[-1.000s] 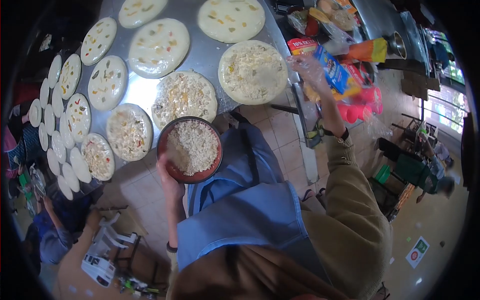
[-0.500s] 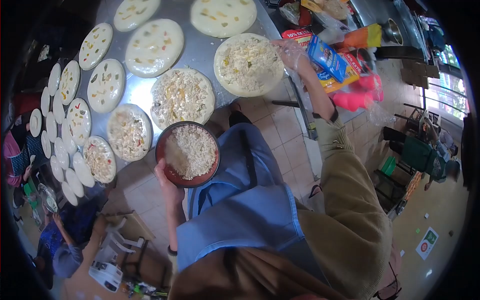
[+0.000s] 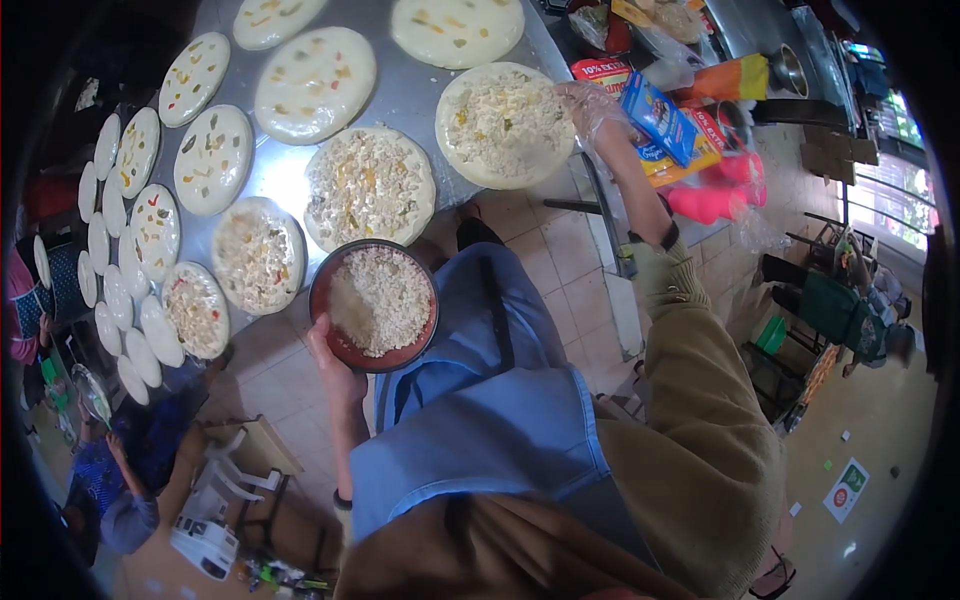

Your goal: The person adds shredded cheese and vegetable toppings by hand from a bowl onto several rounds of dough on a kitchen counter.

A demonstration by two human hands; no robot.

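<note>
My left hand [image 3: 342, 372] grips the rim of a dark bowl with a reddish inside [image 3: 408, 338], its thumb over the edge. Pale crumbly topping [image 3: 385, 295] lies in the bowl. Over the right edge of a round flat dough [image 3: 505, 130] covered with crumbs is my right hand [image 3: 598, 118], in a clear plastic glove. Its fingers look loosely stretched, and I see nothing held in them. Left of that, another crumb-covered dough round [image 3: 368, 190] sits just above the bowl, and two more crumb-topped rounds [image 3: 258, 255] lie further left.
Several glossy dough rounds [image 3: 315, 85] with coloured bits cover the metal table [image 3: 410, 105]. Blue and yellow packets [image 3: 660, 118] and pink bottles [image 3: 715, 190] stand beside my right arm. Another person [image 3: 130, 470] is at the lower left, near a white plastic chair [image 3: 225, 490].
My right hand has shifted slightly along the right edge of the crumb-covered dough. The view has moved a little; the bowl stays in my left hand.
</note>
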